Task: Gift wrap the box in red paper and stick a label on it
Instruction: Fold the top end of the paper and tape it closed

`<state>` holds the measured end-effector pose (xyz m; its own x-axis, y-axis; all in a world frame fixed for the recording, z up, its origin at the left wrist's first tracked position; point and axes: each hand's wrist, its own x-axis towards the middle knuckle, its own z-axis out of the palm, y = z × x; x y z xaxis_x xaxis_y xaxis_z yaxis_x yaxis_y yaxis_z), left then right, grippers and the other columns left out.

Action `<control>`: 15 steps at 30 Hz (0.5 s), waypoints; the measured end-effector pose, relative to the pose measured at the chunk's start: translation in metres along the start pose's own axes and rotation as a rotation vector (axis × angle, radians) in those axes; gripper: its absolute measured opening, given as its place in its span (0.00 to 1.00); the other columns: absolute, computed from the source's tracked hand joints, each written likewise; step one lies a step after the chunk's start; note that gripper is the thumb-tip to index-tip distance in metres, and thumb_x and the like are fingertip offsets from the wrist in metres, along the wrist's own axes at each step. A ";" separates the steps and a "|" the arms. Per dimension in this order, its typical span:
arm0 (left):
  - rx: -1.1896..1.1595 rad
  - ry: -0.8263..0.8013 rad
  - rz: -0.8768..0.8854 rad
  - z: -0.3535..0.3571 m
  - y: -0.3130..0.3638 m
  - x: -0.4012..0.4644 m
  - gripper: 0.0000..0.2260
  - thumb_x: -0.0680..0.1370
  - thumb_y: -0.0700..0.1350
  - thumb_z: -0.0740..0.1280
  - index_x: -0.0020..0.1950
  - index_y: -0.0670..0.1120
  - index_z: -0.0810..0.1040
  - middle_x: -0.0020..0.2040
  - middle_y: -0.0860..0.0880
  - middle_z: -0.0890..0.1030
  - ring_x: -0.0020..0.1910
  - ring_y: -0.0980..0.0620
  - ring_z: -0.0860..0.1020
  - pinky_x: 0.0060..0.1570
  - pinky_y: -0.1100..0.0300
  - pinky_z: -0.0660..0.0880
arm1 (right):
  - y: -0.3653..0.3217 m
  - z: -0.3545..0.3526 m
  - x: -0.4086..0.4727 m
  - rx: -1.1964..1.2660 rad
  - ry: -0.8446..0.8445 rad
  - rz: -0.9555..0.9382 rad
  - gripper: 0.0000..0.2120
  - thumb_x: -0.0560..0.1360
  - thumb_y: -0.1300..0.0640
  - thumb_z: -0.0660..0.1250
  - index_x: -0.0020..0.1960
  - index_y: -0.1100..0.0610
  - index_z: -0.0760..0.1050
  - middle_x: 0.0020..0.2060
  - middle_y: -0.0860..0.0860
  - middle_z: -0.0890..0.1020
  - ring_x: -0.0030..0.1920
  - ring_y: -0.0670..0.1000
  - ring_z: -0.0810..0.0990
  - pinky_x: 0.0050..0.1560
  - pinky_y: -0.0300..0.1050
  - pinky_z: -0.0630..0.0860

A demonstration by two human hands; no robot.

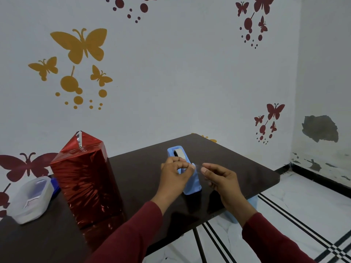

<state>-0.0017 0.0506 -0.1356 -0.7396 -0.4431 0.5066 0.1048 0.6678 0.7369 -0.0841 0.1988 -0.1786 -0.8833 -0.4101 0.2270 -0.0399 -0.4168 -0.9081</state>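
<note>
Leftward, plastic tub (30, 200) holds white label (32, 202).

The wrapped box (85, 179) stands at the frame's lower left on the table (237, 168). A tape dispenser (185, 168) sits right of it at centre, a plastic container (30, 200) at far left.

A single head-worn wide-angle view looks forward and down, close over the dark tabletop (228, 168) in the lower frame, facing a butterfly-decorated wall (171, 73) above.
</note>
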 end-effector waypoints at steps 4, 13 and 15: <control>-0.019 0.044 -0.027 0.000 0.001 -0.005 0.10 0.75 0.50 0.76 0.37 0.62 0.82 0.52 0.61 0.77 0.61 0.48 0.75 0.59 0.54 0.76 | -0.001 -0.001 0.000 0.012 0.014 0.013 0.08 0.72 0.63 0.77 0.49 0.54 0.88 0.42 0.55 0.87 0.41 0.52 0.79 0.41 0.43 0.77; -0.003 0.310 -0.134 -0.042 0.000 -0.018 0.03 0.76 0.50 0.74 0.47 0.59 0.86 0.55 0.57 0.74 0.59 0.52 0.75 0.62 0.56 0.75 | -0.043 0.037 -0.004 -0.155 -0.076 0.007 0.06 0.75 0.63 0.76 0.50 0.56 0.87 0.43 0.55 0.88 0.40 0.46 0.81 0.37 0.40 0.76; -0.010 0.365 -0.117 -0.061 0.002 -0.021 0.03 0.77 0.48 0.74 0.49 0.57 0.86 0.55 0.56 0.74 0.56 0.57 0.75 0.58 0.65 0.73 | -0.060 0.055 -0.002 -0.208 -0.152 0.019 0.04 0.75 0.62 0.75 0.48 0.55 0.87 0.42 0.51 0.87 0.42 0.46 0.81 0.40 0.42 0.76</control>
<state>0.0548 0.0246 -0.1180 -0.4614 -0.7013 0.5434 0.0410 0.5950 0.8027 -0.0545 0.1797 -0.1052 -0.8050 -0.5401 0.2455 -0.1333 -0.2385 -0.9619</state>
